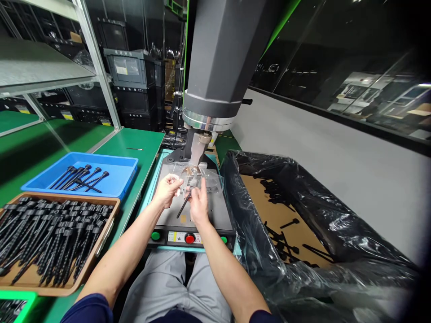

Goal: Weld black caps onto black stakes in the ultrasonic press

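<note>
My right hand [199, 204] is closed on a thin black ribbed rod [183, 206] that slants down over the press's grey base plate, its index finger stretched forward. My left hand [167, 190] is beside it, fingers pinched together near a small whitish piece that I cannot identify. Just beyond both hands is a metal fixture [191, 171] with clear plastic sheeting around it. The tapered metal horn [198, 150] of the machine points down right above this fixture. The rod's upper end is hidden by my right hand.
To the left, a brown tray [116, 211] holds many black ribbed rods with round heads; a blue tray [129, 175] behind it holds several. On the right stands a box lined with black plastic [336, 215], with black rods inside. A red button [189, 238] sits between green ones in front.
</note>
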The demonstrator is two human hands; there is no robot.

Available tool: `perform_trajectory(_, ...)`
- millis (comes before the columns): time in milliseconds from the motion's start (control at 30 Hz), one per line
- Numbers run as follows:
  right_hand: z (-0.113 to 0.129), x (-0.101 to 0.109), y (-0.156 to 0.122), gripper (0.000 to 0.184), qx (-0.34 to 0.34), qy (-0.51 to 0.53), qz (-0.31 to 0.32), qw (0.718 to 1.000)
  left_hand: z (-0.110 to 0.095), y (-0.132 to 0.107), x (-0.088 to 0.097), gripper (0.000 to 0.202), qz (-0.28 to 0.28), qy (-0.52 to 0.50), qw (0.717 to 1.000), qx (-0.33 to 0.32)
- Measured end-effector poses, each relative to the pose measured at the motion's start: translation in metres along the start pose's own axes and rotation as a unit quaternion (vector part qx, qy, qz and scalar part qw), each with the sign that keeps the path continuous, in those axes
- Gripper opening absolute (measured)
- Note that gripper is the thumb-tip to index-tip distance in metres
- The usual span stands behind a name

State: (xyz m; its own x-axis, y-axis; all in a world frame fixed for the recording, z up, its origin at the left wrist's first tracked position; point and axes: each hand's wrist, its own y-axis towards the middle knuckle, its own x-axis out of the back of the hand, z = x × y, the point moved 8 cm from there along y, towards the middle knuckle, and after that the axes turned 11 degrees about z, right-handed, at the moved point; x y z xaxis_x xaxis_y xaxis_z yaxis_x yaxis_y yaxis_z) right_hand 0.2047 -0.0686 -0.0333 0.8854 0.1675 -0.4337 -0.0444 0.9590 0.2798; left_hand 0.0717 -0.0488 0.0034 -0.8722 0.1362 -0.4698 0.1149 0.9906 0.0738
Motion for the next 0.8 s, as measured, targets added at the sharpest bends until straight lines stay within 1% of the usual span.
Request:
perform_trajectory(67,0.013,0.013,0.003,0.078,0.038,0.016,-0.033,0.999,0.003,0.000,-0.002,0.045,-0.014,0.001,1.000,0.000)
perform_trajectory(100,0.015,0.017,0.005,0.076,0.042,0.023,-0.041,0.998,0.005,0.000,-0.004,0.045,-0.018,-0.001,1.000,-0.001)
perform_trajectory(167,0.012,0.020,0.008,0.066,0.025,0.017,-0.043,0.999,0.010,0.002,-0.008,0.046,-0.020,-0.007,1.000,0.000)
perform_trajectory(233,0.008,0.022,0.013,0.055,0.011,-0.029,-0.039,0.999,0.015,0.003,-0.012,0.045,-0.015,-0.012,1.000,0.005)
perform_trajectory(333,0.015,0.027,0.025,0.044,0.046,-0.139,-0.052,0.988,0.018,0.005,-0.016,0.043,-0.005,-0.017,1.000,0.014)
perform_trajectory(400,0.025,0.028,0.036,0.042,0.071,-0.189,-0.058,0.978,0.016,0.007,-0.016,0.044,-0.008,-0.023,1.000,0.011)
perform_trajectory(500,0.036,0.029,0.051,0.042,0.070,-0.225,-0.059,0.970,0.011,0.010,-0.019,0.043,-0.002,-0.025,1.000,-0.004)
perform_trajectory(567,0.043,0.028,0.058,0.039,0.076,-0.248,-0.056,0.964,0.007,0.012,-0.022,0.042,0.008,-0.027,0.999,-0.016)
perform_trajectory(633,0.047,0.025,0.064,0.034,0.096,-0.267,-0.045,0.958,0.004,0.014,-0.025,0.046,0.011,-0.031,0.999,-0.020)
perform_trajectory(700,0.046,0.022,0.070,0.030,0.107,-0.275,-0.032,0.955,0.003,0.015,-0.027,0.057,0.011,-0.035,0.999,-0.017)
perform_trajectory(800,0.035,0.024,0.084,0.030,0.074,-0.267,-0.025,0.961,0.003,0.017,-0.026,0.069,0.006,-0.035,0.999,-0.009)
